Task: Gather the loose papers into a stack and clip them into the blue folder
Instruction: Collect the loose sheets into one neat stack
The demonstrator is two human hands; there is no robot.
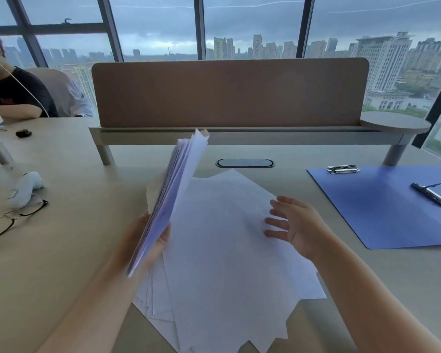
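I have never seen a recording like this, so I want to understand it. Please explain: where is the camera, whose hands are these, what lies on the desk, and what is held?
There is only one picture, and no machine in it. The camera sits on a person's head and looks forward and down, so the two bare arms belong to that person.

The left hand grips a bundle of white paper sheets, lifted and tilted up on edge. The right hand is open and holds nothing; it hovers over the loose white paper sheets, which lie fanned out on the light wooden desk.

To the right lies the open blue folder, flat, with two metal clips inside. On the left are black-rimmed glasses. Another person sits at the far left.
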